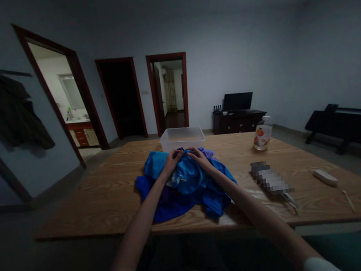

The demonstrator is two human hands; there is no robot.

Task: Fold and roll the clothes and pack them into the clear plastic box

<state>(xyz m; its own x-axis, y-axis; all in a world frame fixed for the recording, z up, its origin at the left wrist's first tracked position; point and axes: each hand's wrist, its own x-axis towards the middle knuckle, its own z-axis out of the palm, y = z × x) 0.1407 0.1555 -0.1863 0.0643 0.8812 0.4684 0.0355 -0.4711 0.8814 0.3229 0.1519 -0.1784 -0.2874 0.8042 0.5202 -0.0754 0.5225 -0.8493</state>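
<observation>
A dim room with a pale wall [238,45] is forming the background, and a wooden table [107,191] is spanning the foreground. Near the middle of the table, a heap of blue clothes [190,179] is lying in front of the seated person. As far as can be judged, the handling is at an early stage: the fabric is gathering in loose folds, both hands are engaging it, and most of the heap is remaining to be put in order. The heap is showing no clear pointing end; its long axis is running roughly from side to side, with one lobe reaching toward the near table edge. Just beyond it, a clear plastic box [183,138] is standing, its long side lying crosswise. To the right, a pixelated object [272,180] is resting, with a labelled bottle [262,134] standing upright farther back. The left hand [171,161] and right hand [199,155] are meeting over the heap's far side, their fingers bending inward and pinching the fabric; how firmly is not showing. Farther right, a small white case [325,177] and a thin stick [348,201] are lying.
</observation>
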